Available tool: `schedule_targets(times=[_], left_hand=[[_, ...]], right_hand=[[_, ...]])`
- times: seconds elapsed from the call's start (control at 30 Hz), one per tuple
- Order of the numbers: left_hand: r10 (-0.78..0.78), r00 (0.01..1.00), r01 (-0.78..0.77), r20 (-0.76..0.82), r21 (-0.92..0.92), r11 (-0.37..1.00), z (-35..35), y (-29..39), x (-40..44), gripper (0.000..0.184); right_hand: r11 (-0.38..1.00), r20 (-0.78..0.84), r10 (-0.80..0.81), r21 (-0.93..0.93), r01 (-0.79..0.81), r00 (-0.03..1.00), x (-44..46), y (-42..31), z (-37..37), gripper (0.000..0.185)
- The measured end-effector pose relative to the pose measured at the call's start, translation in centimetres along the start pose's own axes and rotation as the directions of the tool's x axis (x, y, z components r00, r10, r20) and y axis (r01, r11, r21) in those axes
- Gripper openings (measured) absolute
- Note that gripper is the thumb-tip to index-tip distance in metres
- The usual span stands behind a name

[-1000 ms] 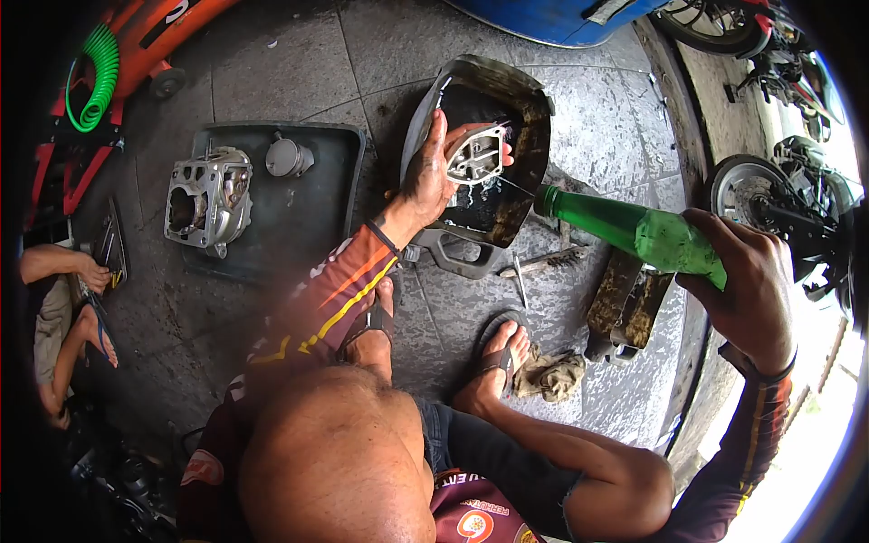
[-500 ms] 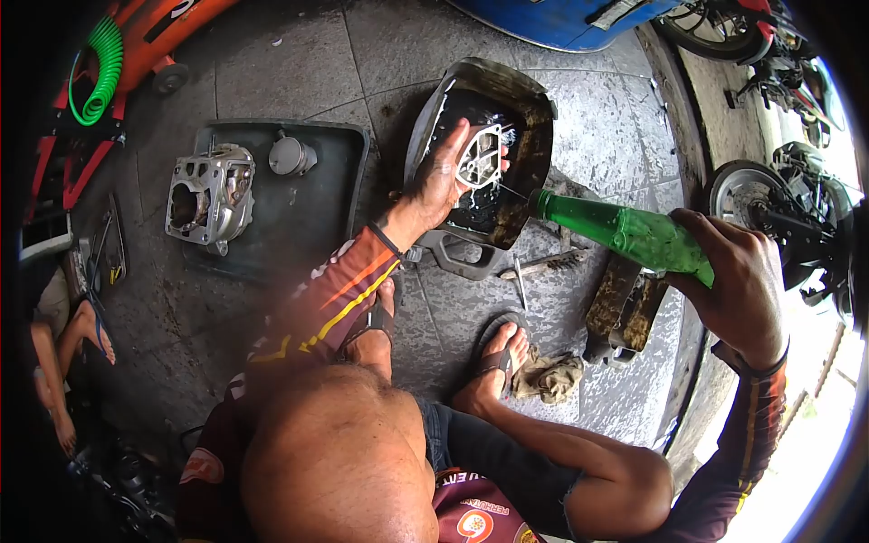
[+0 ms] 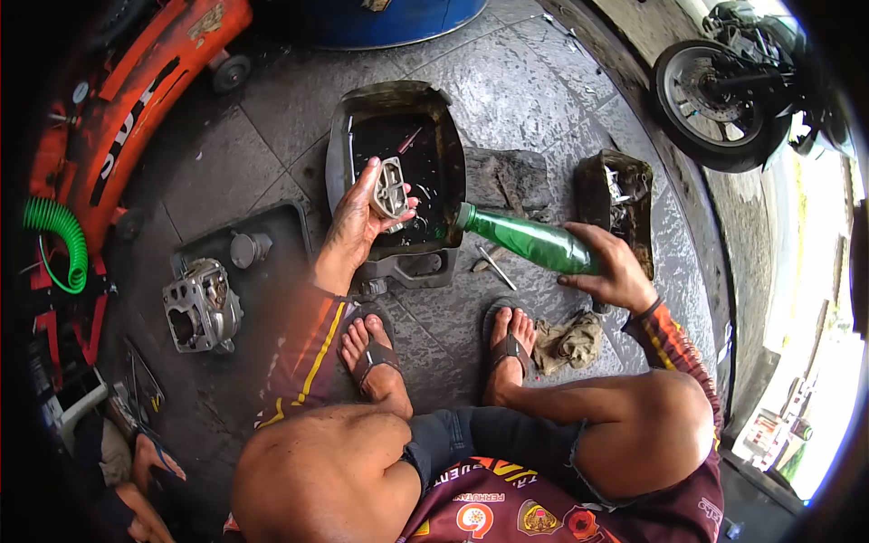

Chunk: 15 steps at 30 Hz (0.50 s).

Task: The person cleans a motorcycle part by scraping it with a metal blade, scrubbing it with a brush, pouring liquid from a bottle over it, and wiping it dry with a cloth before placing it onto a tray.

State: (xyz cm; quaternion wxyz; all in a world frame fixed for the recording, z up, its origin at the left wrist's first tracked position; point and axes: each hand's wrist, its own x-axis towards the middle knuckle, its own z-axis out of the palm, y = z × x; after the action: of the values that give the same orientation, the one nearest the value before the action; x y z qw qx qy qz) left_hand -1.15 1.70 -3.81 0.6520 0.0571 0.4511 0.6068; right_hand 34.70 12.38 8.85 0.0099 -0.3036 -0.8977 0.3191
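My left hand grips a small cast-metal engine part, its hollow side facing up. Below it is an open basin with dark liquid inside. Fingers of my right hand wrap round the base of a green bottle. The bottle lies almost level, its mouth near the basin's right edge and apart from the metal part. I cannot make out any stream leaving it.
To the left, a dark tray bears a piston and an engine casing. A crumpled rag lies by my right foot. Another container stands right. A motorcycle wheel and orange machine flank the floor.
A thin stream ran from the bottle toward the metal part earlier; none is discernible now. The part has tilted over the basin, and the bottle's mouth is further from it. My view has shifted.
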Motion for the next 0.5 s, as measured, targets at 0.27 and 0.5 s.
schedule_targets(times=[0.27,0.5], left_hand=[[0.01,1.0,-0.01,0.004,0.154,0.988,1.7,3.3,-1.4,0.057],[0.177,0.982,-0.189,0.067,0.379,0.906,5.0,6.1,-3.6,0.065]], right_hand=[[0.842,-0.382,0.228,0.539,0.015,0.896,-5.0,2.6,14.4,0.074],[0.761,-0.669,0.395,0.622,0.183,0.629,0.0,4.6,12.3,0.069]])
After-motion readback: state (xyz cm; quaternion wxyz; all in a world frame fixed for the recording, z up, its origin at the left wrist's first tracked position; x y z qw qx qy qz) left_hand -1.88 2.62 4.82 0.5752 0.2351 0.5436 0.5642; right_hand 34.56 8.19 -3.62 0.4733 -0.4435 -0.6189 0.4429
